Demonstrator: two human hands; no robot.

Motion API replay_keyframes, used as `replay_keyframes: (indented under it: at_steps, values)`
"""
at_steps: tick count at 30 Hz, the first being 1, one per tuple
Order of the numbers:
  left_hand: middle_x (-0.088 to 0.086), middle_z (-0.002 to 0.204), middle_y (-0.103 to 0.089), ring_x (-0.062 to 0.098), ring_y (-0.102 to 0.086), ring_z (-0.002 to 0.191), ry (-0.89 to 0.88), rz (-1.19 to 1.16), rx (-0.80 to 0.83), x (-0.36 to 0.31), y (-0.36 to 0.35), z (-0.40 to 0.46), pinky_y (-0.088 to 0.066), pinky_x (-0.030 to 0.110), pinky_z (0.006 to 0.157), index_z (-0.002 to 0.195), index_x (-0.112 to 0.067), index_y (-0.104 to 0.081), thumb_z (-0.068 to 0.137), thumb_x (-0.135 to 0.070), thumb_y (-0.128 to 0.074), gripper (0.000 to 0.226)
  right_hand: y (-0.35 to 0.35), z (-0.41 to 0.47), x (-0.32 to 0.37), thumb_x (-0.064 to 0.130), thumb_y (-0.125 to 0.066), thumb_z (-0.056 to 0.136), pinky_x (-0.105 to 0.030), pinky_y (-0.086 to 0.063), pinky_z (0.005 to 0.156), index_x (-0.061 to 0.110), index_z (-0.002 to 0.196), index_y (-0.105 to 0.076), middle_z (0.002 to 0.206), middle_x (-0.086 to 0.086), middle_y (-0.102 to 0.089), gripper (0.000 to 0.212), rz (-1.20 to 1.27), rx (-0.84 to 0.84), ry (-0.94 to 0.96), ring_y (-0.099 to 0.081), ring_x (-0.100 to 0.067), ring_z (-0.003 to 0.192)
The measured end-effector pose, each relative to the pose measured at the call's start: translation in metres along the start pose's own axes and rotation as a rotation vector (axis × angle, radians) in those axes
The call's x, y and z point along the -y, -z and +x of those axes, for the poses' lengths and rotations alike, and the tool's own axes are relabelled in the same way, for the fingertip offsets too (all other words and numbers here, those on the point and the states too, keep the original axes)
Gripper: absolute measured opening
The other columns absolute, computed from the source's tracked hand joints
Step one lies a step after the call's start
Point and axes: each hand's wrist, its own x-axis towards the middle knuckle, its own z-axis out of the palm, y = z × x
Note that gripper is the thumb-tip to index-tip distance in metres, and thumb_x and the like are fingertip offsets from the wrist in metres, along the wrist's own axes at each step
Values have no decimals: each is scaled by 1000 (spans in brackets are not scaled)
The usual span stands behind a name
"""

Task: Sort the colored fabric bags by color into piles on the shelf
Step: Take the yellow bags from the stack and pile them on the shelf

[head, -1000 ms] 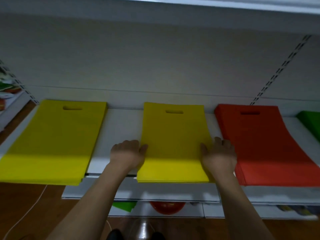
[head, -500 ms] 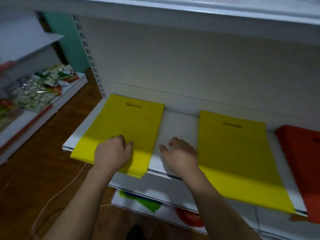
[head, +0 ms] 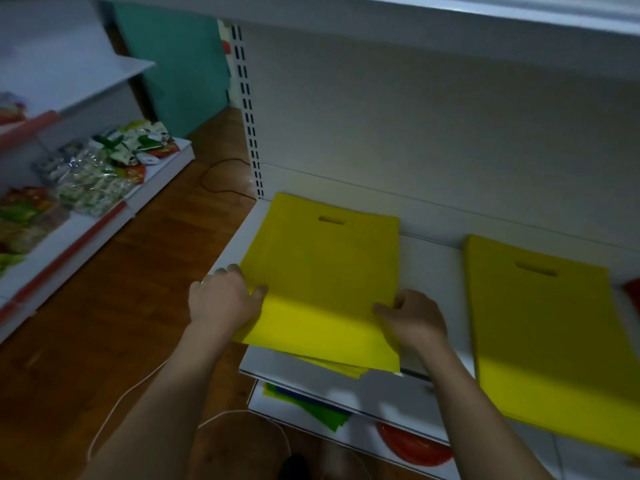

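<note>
A pile of yellow fabric bags (head: 325, 271) with a cut-out handle lies at the left end of the white shelf (head: 429, 261), its front edge hanging over the shelf lip and its lower sheets slightly fanned out. My left hand (head: 225, 299) grips the pile's left edge, thumb on top. My right hand (head: 414, 318) grips the right edge, fingers curled and thumb on the top bag. A second yellow pile (head: 540, 327) lies further right on the same shelf. A sliver of a red bag pile (head: 632, 289) shows at the right border.
Below the shelf lie green and blue bags (head: 311, 407) and a red round object (head: 412, 445). Another shelf unit with packaged goods (head: 97, 174) stands at the left across a wooden floor. A white cable (head: 114, 407) runs along the floor. An upper shelf overhangs.
My view and both hands have shifted from the middle yellow pile to the left one. The hands have gone from hovering near it to holding its two side edges.
</note>
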Motion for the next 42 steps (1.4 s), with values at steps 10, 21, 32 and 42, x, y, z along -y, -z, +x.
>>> replay_keyframes:
  at_steps: [10,21,32,42]
  values:
    - [17,115,-59,33,-58,104,-137,-53,153,-25,8,16,-44,35,83,115,-4,-51,99,-43,-44,43,2,-3,-7,38,-45,99,-34,-19,48,18,66,-33,62,-2,-37,40,-31,-127,11,-40,-23,62]
    - [20,58,-54,39,-57,59,-428,-425,-153,-137,-2,-46,-38,35,55,60,-17,-37,80,-44,-48,35,76,-33,-134,34,-46,89,-27,-22,46,11,63,-43,48,-14,-42,34,-193,-746,212,-45,-35,41]
    - [16,76,-65,34,-62,68,-572,-170,-158,-300,-11,-109,-34,33,63,78,-5,-63,92,-40,-60,38,148,-36,-291,34,-49,95,-28,-24,48,7,73,-52,64,-18,-57,34,-226,-654,45,-57,-37,60]
    - [17,51,-52,33,-53,40,-489,-159,-154,-314,-39,-118,-38,30,43,60,-1,-53,78,-39,-38,45,129,-33,-315,28,-58,92,-39,-43,63,0,99,-58,92,-24,-61,29,-176,-476,-119,-59,-41,84]
